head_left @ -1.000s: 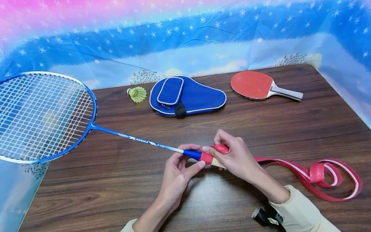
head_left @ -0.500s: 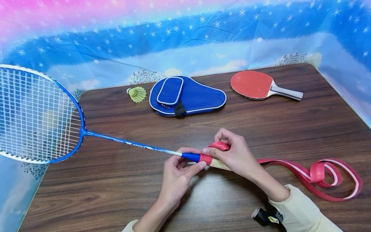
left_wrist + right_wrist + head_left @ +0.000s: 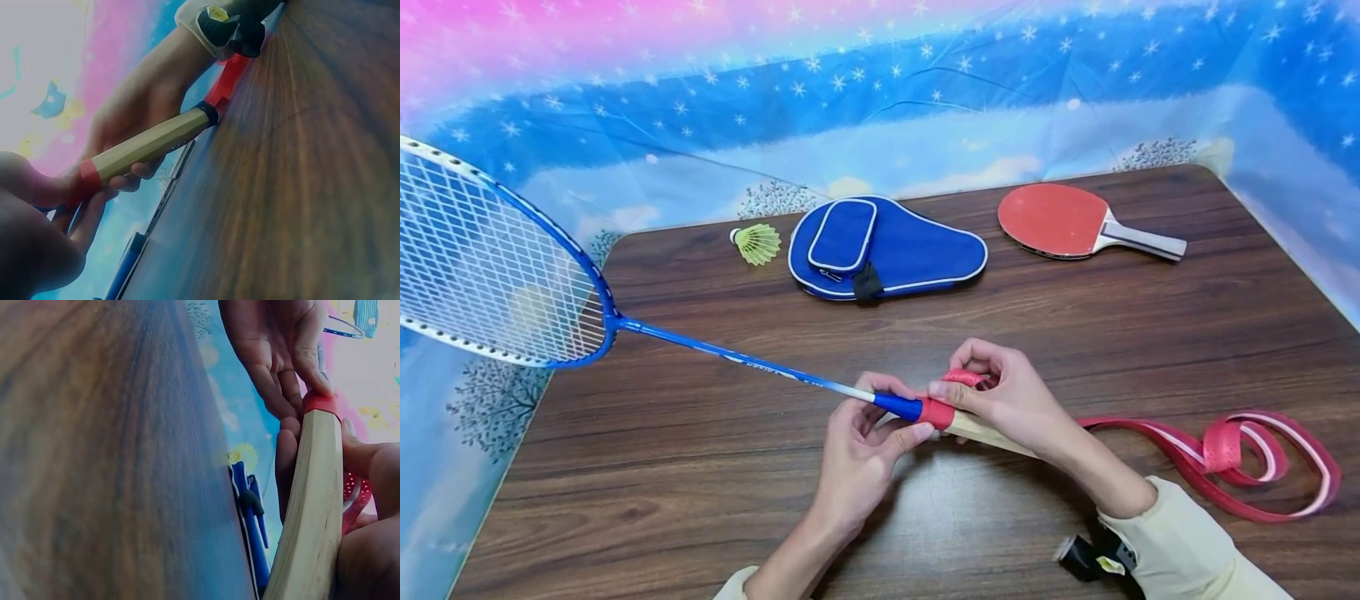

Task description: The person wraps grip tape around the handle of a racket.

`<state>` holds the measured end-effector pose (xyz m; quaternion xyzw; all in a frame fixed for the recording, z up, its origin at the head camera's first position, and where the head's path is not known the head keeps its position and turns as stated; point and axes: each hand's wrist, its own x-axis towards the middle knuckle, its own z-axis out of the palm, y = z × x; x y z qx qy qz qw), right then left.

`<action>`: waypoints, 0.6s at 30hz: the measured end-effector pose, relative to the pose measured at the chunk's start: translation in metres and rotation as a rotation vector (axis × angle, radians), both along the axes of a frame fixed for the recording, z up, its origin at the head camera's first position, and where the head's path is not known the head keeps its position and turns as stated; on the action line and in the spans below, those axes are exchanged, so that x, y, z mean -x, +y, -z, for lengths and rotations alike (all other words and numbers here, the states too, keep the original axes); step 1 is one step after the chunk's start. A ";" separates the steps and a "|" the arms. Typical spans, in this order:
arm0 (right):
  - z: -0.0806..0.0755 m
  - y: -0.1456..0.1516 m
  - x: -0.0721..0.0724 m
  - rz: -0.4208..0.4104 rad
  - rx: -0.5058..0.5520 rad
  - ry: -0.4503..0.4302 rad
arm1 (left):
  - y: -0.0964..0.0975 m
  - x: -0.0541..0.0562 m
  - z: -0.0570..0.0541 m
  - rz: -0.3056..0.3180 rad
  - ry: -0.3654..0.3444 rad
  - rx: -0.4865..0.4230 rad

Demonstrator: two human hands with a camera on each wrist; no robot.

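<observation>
A blue and white badminton racket [image 3: 685,340] is held above the table, its strung head to the left, partly out of the head view. My left hand [image 3: 861,462] pinches it between thumb and fingers where the blue cone meets the handle. Red perforated grip tape [image 3: 937,414] circles the top of the handle, and below it the pale wooden handle [image 3: 150,145] is bare. A fold of that tape is pinched by my right hand [image 3: 1011,392], whose other fingers lie under the handle in the left wrist view. The tape's loose length [image 3: 1221,446] trails right, curling on the table.
Along the back of the wooden table [image 3: 662,517] lie a yellow shuttlecock [image 3: 756,243], a blue paddle case [image 3: 917,246] and a red table tennis paddle [image 3: 1052,218]. A patterned cloth [image 3: 880,92] hangs behind. A wrist camera [image 3: 1078,557] sits by the right sleeve.
The racket has rolled about its shaft, so its head looks narrower and sits further left. The fold of tape at my right fingers has grown smaller, and more bare handle shows.
</observation>
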<state>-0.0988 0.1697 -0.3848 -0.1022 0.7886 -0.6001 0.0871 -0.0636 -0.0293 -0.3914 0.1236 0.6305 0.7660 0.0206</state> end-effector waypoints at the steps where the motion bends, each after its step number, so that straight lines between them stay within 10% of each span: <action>1: 0.000 0.000 0.000 -0.017 0.035 -0.035 | 0.000 0.000 0.000 0.009 0.002 -0.002; 9: -0.001 -0.002 0.000 -0.132 0.223 -0.307 | -0.001 0.001 0.003 0.042 -0.014 -0.007; 18: 0.001 -0.001 0.001 -0.146 0.183 -0.322 | -0.001 0.003 0.005 0.040 -0.050 -0.017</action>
